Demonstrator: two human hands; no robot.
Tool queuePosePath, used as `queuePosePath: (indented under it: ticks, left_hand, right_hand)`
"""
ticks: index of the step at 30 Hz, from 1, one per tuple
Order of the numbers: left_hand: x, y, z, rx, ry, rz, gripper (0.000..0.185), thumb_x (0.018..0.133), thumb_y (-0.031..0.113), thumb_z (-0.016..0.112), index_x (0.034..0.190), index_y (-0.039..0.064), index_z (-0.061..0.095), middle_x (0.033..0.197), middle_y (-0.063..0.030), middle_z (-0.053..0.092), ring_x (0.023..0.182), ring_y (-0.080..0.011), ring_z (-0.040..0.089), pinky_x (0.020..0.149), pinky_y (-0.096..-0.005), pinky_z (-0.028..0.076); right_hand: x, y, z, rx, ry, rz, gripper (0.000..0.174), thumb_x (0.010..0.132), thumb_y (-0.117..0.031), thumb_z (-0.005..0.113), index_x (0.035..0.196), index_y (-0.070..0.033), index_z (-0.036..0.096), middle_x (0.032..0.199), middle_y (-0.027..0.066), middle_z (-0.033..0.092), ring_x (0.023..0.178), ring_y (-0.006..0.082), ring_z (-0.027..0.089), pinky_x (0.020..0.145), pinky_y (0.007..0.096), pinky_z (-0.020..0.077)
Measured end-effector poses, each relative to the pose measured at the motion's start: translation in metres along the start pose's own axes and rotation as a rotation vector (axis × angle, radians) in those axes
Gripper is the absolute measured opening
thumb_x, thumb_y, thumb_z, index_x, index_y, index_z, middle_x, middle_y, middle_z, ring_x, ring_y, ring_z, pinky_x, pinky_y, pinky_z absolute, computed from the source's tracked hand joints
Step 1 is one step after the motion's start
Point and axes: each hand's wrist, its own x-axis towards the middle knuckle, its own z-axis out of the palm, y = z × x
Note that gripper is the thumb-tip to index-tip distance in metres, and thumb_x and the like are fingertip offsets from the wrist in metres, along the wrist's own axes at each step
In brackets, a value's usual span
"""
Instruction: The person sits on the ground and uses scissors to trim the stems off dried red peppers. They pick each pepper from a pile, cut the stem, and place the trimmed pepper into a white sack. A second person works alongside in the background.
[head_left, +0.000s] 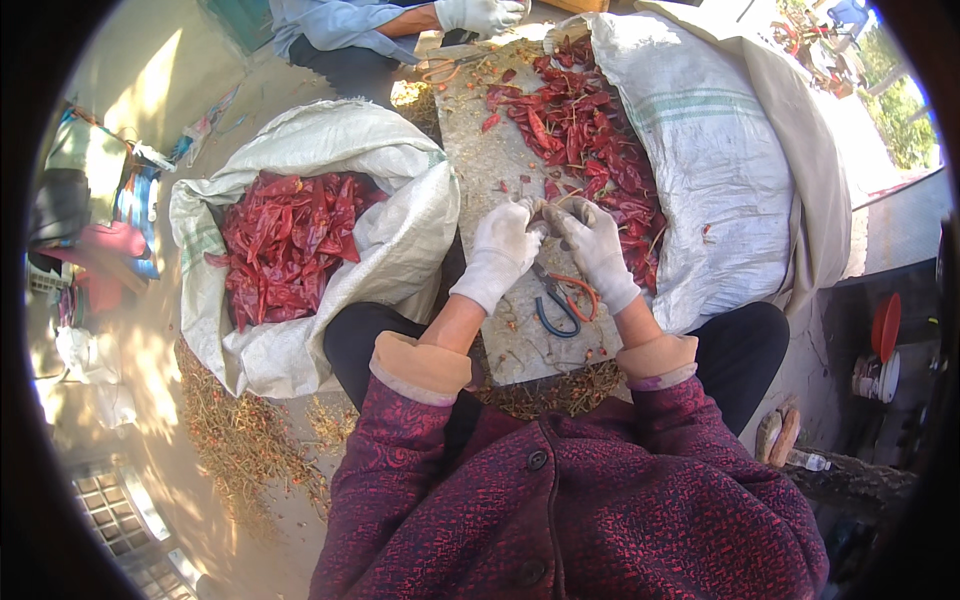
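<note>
In white knitted gloves, my left hand (504, 244) and my right hand (591, 241) meet above a grey board (517, 346). Their fingertips pinch a small dark piece of dried chili (538, 217), mostly hidden by the gloves. A thin pale stem (570, 194) shows at the right fingertips. Just below my hands, scissors (559, 300) with one blue and one orange handle lie on the board. Whole dried red chilies (574, 127) are heaped along the board's right side, beside and behind my right hand.
An open white woven sack (405, 255) of red chilies (289, 247) stands at left. Another white woven sack (712, 150) lies at right. Across the board, a co-worker's gloved hand (480, 15) is near orange-handled scissors (442, 70). Cut stems (240, 442) litter the floor.
</note>
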Motion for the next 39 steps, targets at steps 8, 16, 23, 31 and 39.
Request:
queuePosePath:
  ticks: [8, 16, 23, 31, 39]
  left_hand:
    - [-0.002, 0.016, -0.003, -0.168, -0.11, -0.167, 0.037, 0.086, 0.027, 0.072, 0.109, -0.003, 0.069, 0.103, -0.0279, 0.071, 0.101, -0.0417, 0.069, 0.089, -0.0461, 0.054]
    - [-0.011, 0.014, -0.004, 0.038, -0.089, 0.006, 0.031, 0.09, 0.027, 0.064, 0.086, -0.004, 0.067, 0.09, -0.0289, 0.068, 0.093, -0.0466, 0.066, 0.085, -0.0531, 0.052]
    - [-0.01, 0.02, -0.014, -0.169, -0.013, 0.244, 0.017, 0.089, 0.013, 0.067, 0.099, 0.0, 0.071, 0.095, -0.023, 0.07, 0.092, -0.0417, 0.068, 0.079, -0.0483, 0.055]
    - [-0.013, 0.022, -0.019, -0.482, 0.252, 0.047, 0.015, 0.097, 0.007, 0.064, 0.107, 0.003, 0.073, 0.098, -0.0135, 0.075, 0.087, -0.0253, 0.074, 0.075, -0.0357, 0.058]
    - [0.009, -0.023, -0.025, -1.137, 0.334, -0.308, 0.013, 0.1, 0.007, 0.061, 0.107, 0.0, 0.07, 0.083, -0.004, 0.071, 0.056, -0.0035, 0.055, 0.048, -0.0217, 0.041]
  right_hand:
    - [-0.003, 0.006, 0.012, 0.035, 0.259, -0.126, 0.023, 0.092, -0.021, 0.069, 0.099, 0.001, 0.074, 0.093, 0.0071, 0.073, 0.082, 0.0114, 0.064, 0.076, 0.0296, 0.0518]
    - [-0.012, -0.003, 0.012, -0.457, 0.295, -0.464, 0.017, 0.09, -0.021, 0.067, 0.096, -0.006, 0.073, 0.098, 0.0122, 0.072, 0.089, 0.0316, 0.07, 0.078, 0.0394, 0.0539]
    - [-0.003, 0.007, 0.003, 0.586, 0.161, 0.124, 0.019, 0.1, -0.018, 0.053, 0.103, -0.003, 0.064, 0.082, 0.003, 0.066, 0.062, 0.0109, 0.058, 0.052, 0.0266, 0.0435]
    - [0.003, 0.024, -0.028, 0.541, -0.256, 0.128, 0.024, 0.095, -0.024, 0.064, 0.11, -0.006, 0.061, 0.077, -0.0008, 0.061, 0.058, 0.0089, 0.055, 0.048, 0.0237, 0.0441]
    - [0.008, 0.024, -0.015, -0.896, 0.222, -0.273, 0.023, 0.092, -0.015, 0.065, 0.113, -0.014, 0.074, 0.113, 0.0105, 0.073, 0.101, 0.0303, 0.07, 0.087, 0.042, 0.056]
